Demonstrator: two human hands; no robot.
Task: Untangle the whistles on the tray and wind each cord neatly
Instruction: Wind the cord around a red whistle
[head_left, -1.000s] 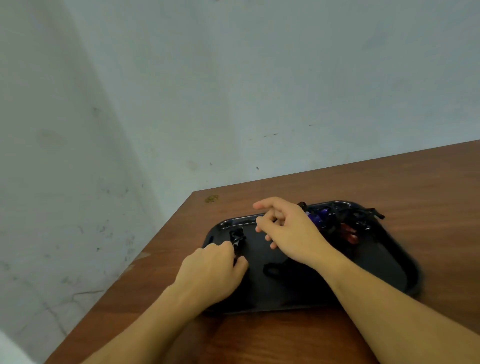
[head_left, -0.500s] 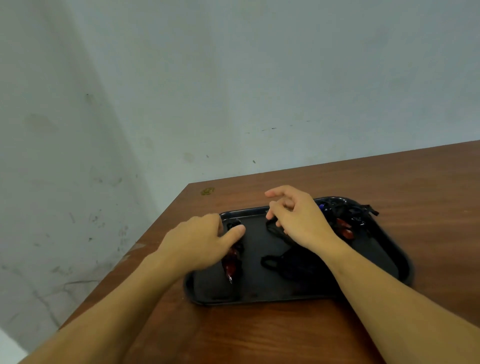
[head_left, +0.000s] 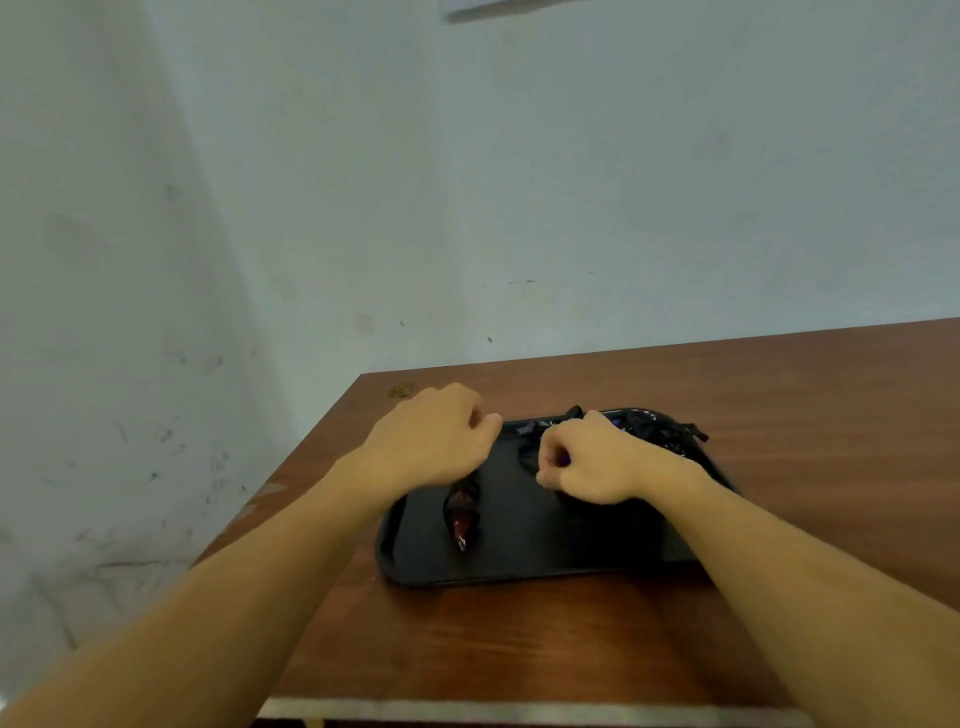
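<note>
While both forearms reached in from the near edge, the head view recorded the following. Item one: a black rectangular plastic tray (head_left: 519, 566) with a raised rim, set on a reddish-brown wooden table (head_left: 805, 395) that stood against a pale, scuffed wall (head_left: 467, 182). Item two: a dark red whistle wound in black cord (head_left: 461, 512), lying on the left part of the tray floor, its tip towards the near rim, its far end hidden under the left wrist. Item three: a tangled heap of black cords and whistles (head_left: 657, 428) at the far right corner of the tray, a purple piece just showing; single whistles could not be told apart. Item four: the left hand (head_left: 431, 441), knuckles up over the tray's far left corner, fingers curled; whether it held anything could not be told. Item five: the right hand (head_left: 587, 460), fisted above the middle of the tray, its fingers curled round a small purple whistle (head_left: 562, 459), with a black cord (head_left: 530, 434) beside the fist towards the far rim. The two hands were near each other, not touching.
</note>
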